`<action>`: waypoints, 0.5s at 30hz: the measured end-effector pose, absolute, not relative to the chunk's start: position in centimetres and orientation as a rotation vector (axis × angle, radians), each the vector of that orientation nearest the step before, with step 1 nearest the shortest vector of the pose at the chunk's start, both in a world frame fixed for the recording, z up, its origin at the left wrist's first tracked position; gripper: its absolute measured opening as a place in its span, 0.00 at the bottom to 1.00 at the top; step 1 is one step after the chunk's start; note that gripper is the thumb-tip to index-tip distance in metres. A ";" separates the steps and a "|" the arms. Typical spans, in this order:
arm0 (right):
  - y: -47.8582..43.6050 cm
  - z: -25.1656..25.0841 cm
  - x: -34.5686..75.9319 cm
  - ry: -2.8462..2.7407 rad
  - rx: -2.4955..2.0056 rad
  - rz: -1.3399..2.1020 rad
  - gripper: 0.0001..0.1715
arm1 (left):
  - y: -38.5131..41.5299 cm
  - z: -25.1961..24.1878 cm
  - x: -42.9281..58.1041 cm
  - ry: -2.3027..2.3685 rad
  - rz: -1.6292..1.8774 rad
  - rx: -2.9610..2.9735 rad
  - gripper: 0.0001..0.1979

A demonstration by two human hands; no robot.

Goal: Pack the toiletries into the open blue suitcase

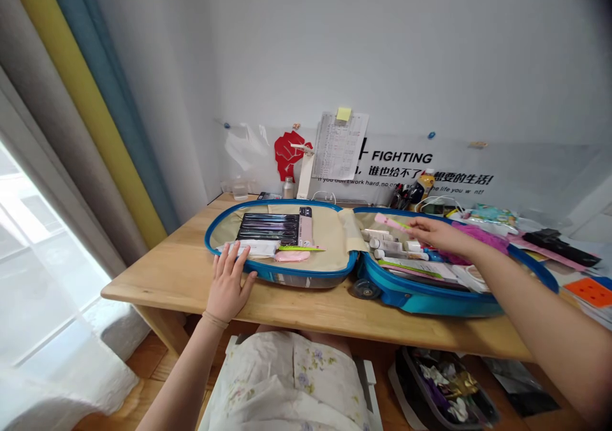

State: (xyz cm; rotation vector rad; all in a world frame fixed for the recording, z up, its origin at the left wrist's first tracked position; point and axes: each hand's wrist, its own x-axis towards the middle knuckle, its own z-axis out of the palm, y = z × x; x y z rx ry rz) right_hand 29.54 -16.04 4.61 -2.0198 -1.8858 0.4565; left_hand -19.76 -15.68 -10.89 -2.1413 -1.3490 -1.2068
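Note:
An open blue suitcase lies on the table, its left half (224, 213) and right half (406, 300) side by side. My left hand (230, 284) rests on the left half's near rim, fingers spread, the tips at a white packet (261, 247). Beside that packet are a slim green item (299, 248), a pink packet (292, 256) and a black pack of long dark sticks (268, 227). Over the right half, my right hand (429, 233) pinches a slim pink-and-green item (393, 222). Below it lie several white tubes (386, 245), and a purple mesh cloth (478, 236) is beyond the wrist.
Along the back stand a small bottle (287, 187), a white clip stand (305, 175) holding papers, and a yellow-labelled bottle (423, 185). Papers, a black object (561, 247) and an orange piece (589, 292) lie at right. A bin (447, 389) sits under the wooden table (157, 278).

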 end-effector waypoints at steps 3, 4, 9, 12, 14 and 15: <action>-15.7 6.2 25.7 -1.928 -1.925 0.359 0.33 | -15.6 -11.0 -19.8 -1.355 -1.205 -2.139 0.28; -15.5 6.6 23.9 -2.011 -1.885 0.338 0.32 | -15.6 -11.0 -19.8 -1.355 -1.203 -2.137 0.28; -14.2 6.6 14.4 -2.458 -1.618 0.386 0.26 | -15.6 -11.0 -19.7 -1.348 -1.202 -2.134 0.28; -12.7 5.2 10.7 -2.656 -1.485 0.440 0.25 | -15.7 -10.9 -19.8 -1.331 -1.199 -2.134 0.28; -11.6 4.0 9.2 -2.740 -1.387 0.423 0.23 | -15.7 -10.9 -19.8 -1.319 -1.200 -2.134 0.28; -11.1 3.5 8.7 -2.762 -1.350 0.405 0.22 | -15.7 -10.9 -19.8 -1.315 -1.201 -2.135 0.28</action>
